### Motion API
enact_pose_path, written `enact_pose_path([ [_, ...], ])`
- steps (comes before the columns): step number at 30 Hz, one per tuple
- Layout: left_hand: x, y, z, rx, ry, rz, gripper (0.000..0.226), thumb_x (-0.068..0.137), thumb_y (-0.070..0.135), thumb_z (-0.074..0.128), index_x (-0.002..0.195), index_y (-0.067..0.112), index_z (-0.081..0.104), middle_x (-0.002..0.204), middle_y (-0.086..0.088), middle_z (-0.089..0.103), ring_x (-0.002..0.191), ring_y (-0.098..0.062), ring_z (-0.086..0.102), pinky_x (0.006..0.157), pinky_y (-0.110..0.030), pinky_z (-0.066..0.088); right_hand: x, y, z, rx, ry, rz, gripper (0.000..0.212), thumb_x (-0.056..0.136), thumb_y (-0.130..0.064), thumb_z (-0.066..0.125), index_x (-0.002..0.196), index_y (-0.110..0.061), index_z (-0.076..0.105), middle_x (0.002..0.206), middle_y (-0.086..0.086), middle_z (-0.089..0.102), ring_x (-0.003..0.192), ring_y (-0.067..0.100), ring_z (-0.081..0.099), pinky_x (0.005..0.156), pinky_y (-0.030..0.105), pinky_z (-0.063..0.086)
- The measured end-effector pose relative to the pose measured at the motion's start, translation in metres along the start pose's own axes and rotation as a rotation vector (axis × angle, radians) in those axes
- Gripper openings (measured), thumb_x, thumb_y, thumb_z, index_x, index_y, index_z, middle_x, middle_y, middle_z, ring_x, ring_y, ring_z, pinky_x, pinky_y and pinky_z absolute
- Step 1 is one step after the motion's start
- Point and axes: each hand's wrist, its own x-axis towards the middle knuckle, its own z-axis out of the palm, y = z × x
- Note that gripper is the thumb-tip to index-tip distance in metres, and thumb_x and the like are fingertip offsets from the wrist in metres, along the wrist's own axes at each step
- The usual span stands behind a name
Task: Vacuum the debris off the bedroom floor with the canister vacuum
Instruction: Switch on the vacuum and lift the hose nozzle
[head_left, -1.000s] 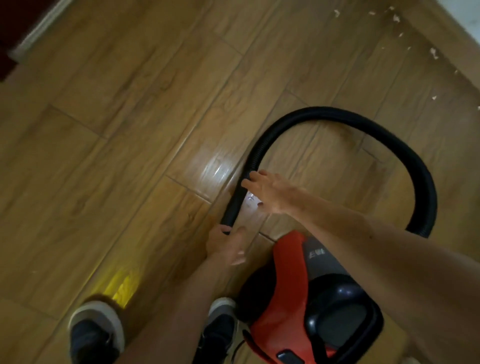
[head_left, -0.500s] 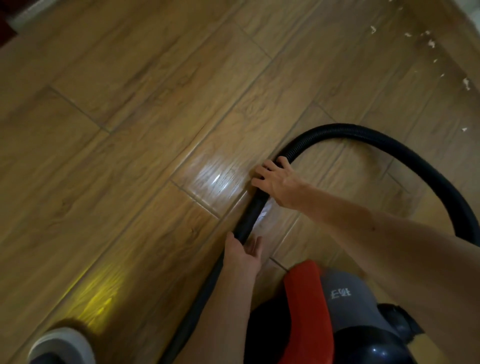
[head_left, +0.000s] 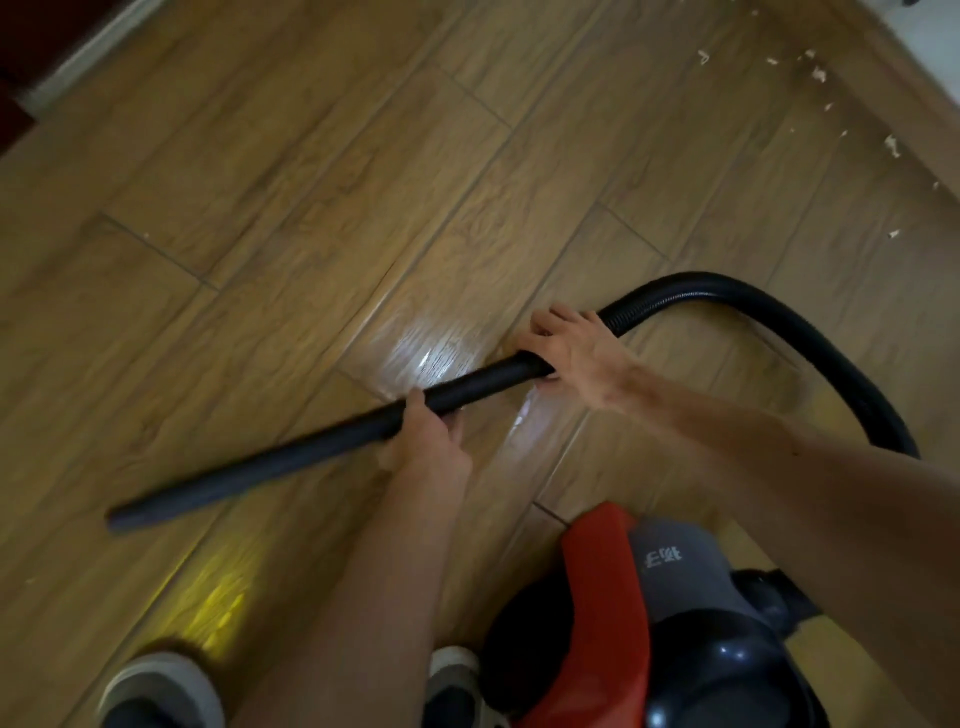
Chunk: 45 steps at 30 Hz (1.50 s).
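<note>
Holding the black wand (head_left: 291, 454) in both hands, the person is standing over the red canister vacuum (head_left: 608, 597), which is sitting at five o'clock. The left grip (head_left: 426, 441) is clenching the wand's middle. The right grip (head_left: 576, 353) is wrapping around its upper end, where the ribbed hose (head_left: 696, 285) is arcing toward three o'clock. The wand's tip is pointing to eight o'clock, while pale debris (head_left: 892, 146) is lying scattered at one o'clock on the floor (head_left: 260, 182), well apart. Cleaning is seemingly just beginning, with every visible scrap waiting.
</note>
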Motion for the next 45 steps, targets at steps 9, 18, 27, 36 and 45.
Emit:
enact_pose_path([
  [9, -0.149, 0.022, 0.061, 0.262, -0.176, 0.386, 0.046, 0.086, 0.011, 0.07, 0.124, 0.014, 0.044, 0.117, -0.009, 0.059, 0.077, -0.017, 0.064, 0.063, -0.031, 0.059, -0.087, 0.003, -0.1, 0.292, 0.233, 0.331, 0.038, 0.081, -0.039, 0.068, 0.113, -0.02, 0.06, 0.104, 0.004, 0.055, 0.098, 0.026, 0.051, 0.076, 0.043, 0.047],
  [18, -0.341, -0.021, 0.13, 0.554, -0.46, 0.562, 0.053, 0.085, 0.013, 0.073, 0.13, 0.02, 0.045, 0.085, 0.009, 0.053, 0.088, -0.02, 0.063, 0.065, -0.027, 0.057, -0.183, 0.048, -0.21, 0.536, 0.519, 0.668, 0.031, 0.083, -0.035, 0.068, 0.11, -0.021, 0.062, 0.104, 0.001, 0.057, 0.098, 0.02, 0.049, 0.082, 0.039, 0.044],
  [27, -0.524, -0.043, 0.239, 0.782, -0.837, 0.794, 0.055, 0.082, 0.026, 0.076, 0.127, 0.026, 0.044, 0.091, 0.005, 0.068, 0.088, -0.013, 0.069, 0.088, -0.044, 0.057, -0.222, 0.109, -0.368, 0.812, 0.841, 0.905, 0.022, 0.082, -0.031, 0.072, 0.098, -0.028, 0.057, 0.09, -0.014, 0.056, 0.086, 0.009, 0.054, 0.083, 0.035, 0.049],
  [36, -0.679, -0.04, 0.374, 0.952, -1.226, 1.003, 0.042, 0.085, 0.025, 0.073, 0.119, 0.028, 0.048, 0.083, 0.005, 0.071, 0.069, -0.004, 0.071, 0.069, -0.026, 0.061, -0.197, 0.186, -0.524, 0.997, 1.171, 1.066, 0.032, 0.078, -0.029, 0.079, 0.095, -0.031, 0.052, 0.094, -0.011, 0.059, 0.087, 0.008, 0.059, 0.077, 0.036, 0.057],
  [45, -0.794, -0.028, 0.454, 1.044, -1.516, 0.812, 0.03, 0.092, 0.023, 0.064, 0.121, 0.017, 0.056, 0.09, -0.015, 0.073, 0.084, -0.028, 0.072, 0.071, -0.04, 0.062, -0.208, 0.246, -0.645, 0.929, 1.235, 1.205, 0.028, 0.081, -0.028, 0.077, 0.098, -0.016, 0.059, 0.096, -0.002, 0.049, 0.084, 0.015, 0.053, 0.063, 0.012, 0.037],
])
